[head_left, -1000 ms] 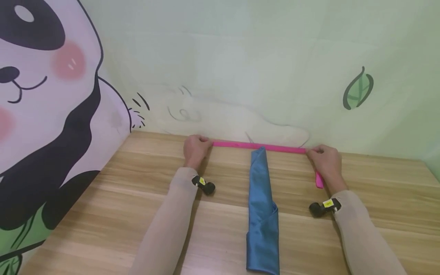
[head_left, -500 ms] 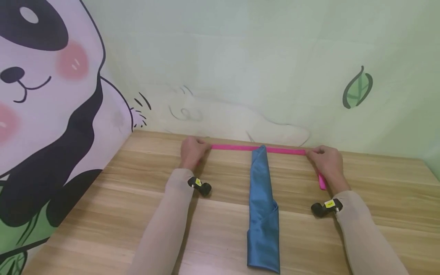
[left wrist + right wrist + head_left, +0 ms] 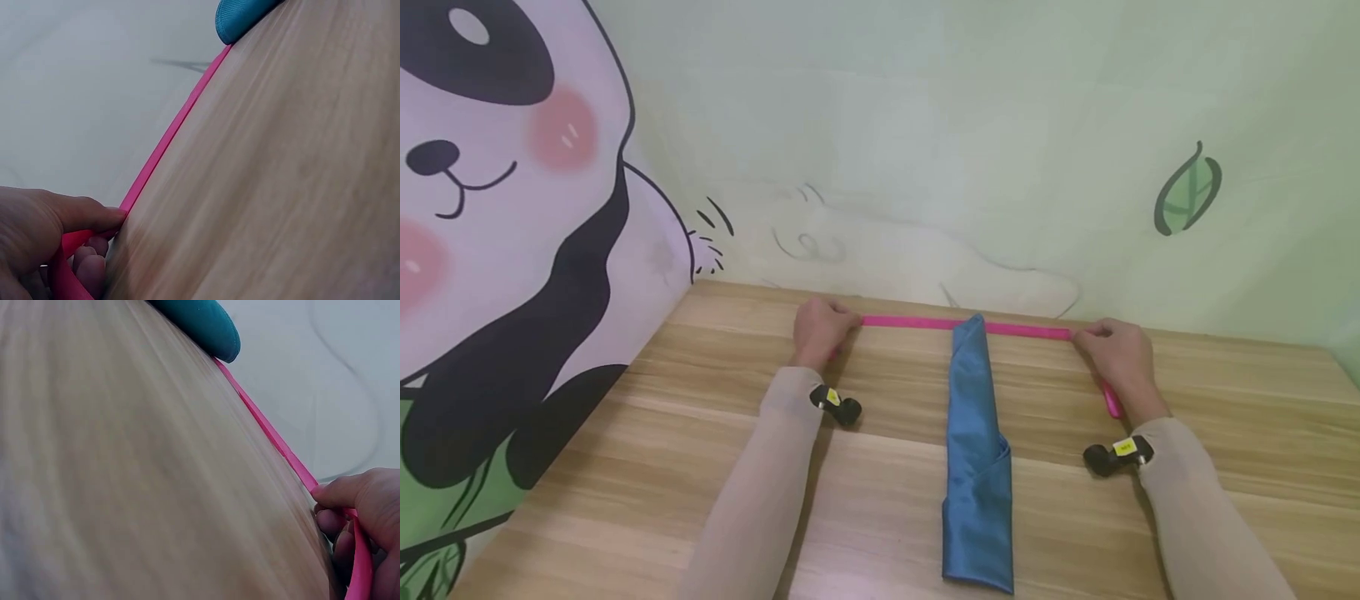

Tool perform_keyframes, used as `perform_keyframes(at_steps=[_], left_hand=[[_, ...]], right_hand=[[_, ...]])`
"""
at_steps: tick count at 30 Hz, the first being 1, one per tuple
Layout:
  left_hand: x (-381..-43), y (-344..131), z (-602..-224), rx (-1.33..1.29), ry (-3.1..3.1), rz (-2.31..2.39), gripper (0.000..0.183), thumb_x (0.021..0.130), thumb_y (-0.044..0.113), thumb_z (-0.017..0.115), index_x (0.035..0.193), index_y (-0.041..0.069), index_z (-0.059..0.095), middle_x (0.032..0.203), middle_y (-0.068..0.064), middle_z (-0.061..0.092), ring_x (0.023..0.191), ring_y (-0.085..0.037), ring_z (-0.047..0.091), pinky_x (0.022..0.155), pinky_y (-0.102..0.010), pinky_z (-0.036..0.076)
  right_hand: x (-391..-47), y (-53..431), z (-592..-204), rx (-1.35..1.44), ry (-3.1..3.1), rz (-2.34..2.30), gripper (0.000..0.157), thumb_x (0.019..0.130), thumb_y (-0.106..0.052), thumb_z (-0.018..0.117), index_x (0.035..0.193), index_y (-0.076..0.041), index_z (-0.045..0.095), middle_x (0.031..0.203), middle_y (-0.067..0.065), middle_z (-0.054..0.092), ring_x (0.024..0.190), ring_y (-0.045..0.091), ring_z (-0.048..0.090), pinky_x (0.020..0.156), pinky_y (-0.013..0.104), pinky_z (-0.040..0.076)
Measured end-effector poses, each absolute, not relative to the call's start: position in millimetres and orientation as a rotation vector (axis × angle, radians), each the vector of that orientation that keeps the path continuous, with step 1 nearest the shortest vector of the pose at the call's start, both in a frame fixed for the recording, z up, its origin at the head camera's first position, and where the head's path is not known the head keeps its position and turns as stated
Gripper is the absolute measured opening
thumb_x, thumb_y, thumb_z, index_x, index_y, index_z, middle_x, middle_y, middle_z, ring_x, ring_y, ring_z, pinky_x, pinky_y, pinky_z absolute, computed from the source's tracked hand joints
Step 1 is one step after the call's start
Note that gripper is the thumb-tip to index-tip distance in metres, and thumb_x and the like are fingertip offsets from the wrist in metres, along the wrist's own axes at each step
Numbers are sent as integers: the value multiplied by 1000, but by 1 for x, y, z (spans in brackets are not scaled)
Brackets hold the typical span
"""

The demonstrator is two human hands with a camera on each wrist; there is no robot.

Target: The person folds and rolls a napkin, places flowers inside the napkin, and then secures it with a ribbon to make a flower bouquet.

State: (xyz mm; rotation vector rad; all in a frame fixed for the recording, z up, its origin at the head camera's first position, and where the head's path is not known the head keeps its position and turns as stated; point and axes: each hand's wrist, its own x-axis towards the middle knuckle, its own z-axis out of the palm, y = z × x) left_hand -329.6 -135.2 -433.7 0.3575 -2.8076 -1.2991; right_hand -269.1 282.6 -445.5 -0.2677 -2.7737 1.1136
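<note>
A flat pink ribbon (image 3: 910, 322) stretches across the back of the table, passing under the narrow far end of a folded blue satiny cloth (image 3: 977, 467). My left hand (image 3: 822, 332) pinches the ribbon between thumb and fingers to the left of the cloth; in the left wrist view the ribbon (image 3: 169, 134) runs taut from the thumb, and its tail loops through the palm. To the right, my right hand (image 3: 1116, 358) pinches the other side, with a loose tail hanging below the palm. The right wrist view shows that ribbon (image 3: 269, 428) leading up to the cloth (image 3: 203, 328).
The wooden table (image 3: 880, 467) ends at a pale green wall (image 3: 962, 125) just behind the ribbon. A large panda picture (image 3: 497, 208) covers the left side, and a leaf (image 3: 1187, 196) is drawn at the right. A small black camera sits on each wrist.
The left hand has shifted slightly left and toward me, drawing the ribbon a little nearer from the wall. The right hand has moved slightly right. Both keep their pinch; the head view has shifted slightly.
</note>
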Motion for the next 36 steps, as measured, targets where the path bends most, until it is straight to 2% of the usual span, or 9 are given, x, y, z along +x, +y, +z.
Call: perform_keyframes(at_steps=[3, 10, 20, 28, 36], left_hand=[[-328, -135, -433, 352, -2810, -1292, 16, 89, 22, 85, 95, 7, 82, 66, -5, 68, 44, -14, 53, 42, -26, 42], [-324, -137, -433, 352, -2827, -1283, 17, 89, 24, 85, 96, 9, 82, 79, -6, 72, 49, -14, 55, 46, -27, 46], [-321, -143, -431, 340, -2863, -1285, 18, 91, 27, 84, 97, 10, 82, 77, -5, 71, 46, -13, 54, 44, -27, 44], [-315, -147, -432, 273, -2888, -1193, 17, 90, 28, 84, 94, 11, 82, 75, -2, 68, 57, -15, 54, 61, -33, 44], [-308, -152, -429, 231, -2917, -1160, 20, 89, 29, 85, 95, 10, 82, 79, -3, 70, 65, -16, 55, 67, -35, 44]], right_hand=[[-266, 283, -444, -270, -2774, 1113, 37, 102, -28, 67, 113, 7, 72, 116, 28, 71, 100, 36, 61, 79, 36, 46], [-263, 283, -445, -279, -2782, 1115, 37, 102, -29, 67, 113, 6, 72, 112, 26, 71, 92, 31, 58, 72, 35, 46], [-259, 286, -444, -261, -2816, 1128, 42, 103, -33, 66, 116, 6, 72, 119, 28, 69, 104, 37, 58, 81, 38, 44], [-251, 288, -443, -208, -2821, 1127, 41, 101, -32, 69, 113, 6, 72, 117, 28, 69, 104, 38, 59, 83, 40, 44], [-243, 292, -444, -200, -2849, 1162, 44, 103, -37, 69, 114, 6, 71, 118, 27, 68, 104, 38, 58, 82, 40, 44]])
